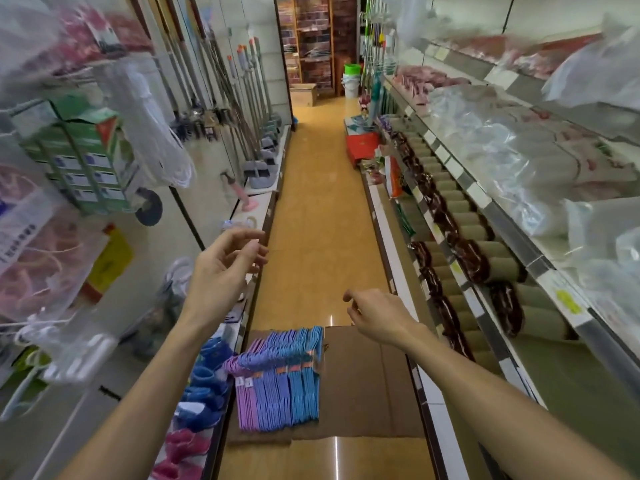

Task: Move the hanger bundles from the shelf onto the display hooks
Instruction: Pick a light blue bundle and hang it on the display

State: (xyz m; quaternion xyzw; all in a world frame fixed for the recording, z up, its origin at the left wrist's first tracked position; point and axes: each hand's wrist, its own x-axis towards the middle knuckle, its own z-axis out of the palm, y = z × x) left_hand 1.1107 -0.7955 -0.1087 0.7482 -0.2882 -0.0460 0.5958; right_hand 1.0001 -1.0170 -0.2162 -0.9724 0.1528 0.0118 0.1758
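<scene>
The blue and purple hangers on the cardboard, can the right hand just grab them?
Probably yes. The right hand is empty, open and hovering just above the hanger bundles, which lie uncovered on the flat cardboard. Nothing sits between them.

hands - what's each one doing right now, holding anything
Left hand: open, fingers loosely curled, holding nothing.
Right hand: open, empty, above the hanger bundles.

A single wide-angle view from the person's head looks forward and down along a shop aisle. Near the bottom edge lies flattened cardboard [363, 382] on the floor [318, 209]; both forearms reach in from the lower corners. Shelving runs along the left and right, bent by the lens, to a far brick-patterned wall [313, 39].
</scene>
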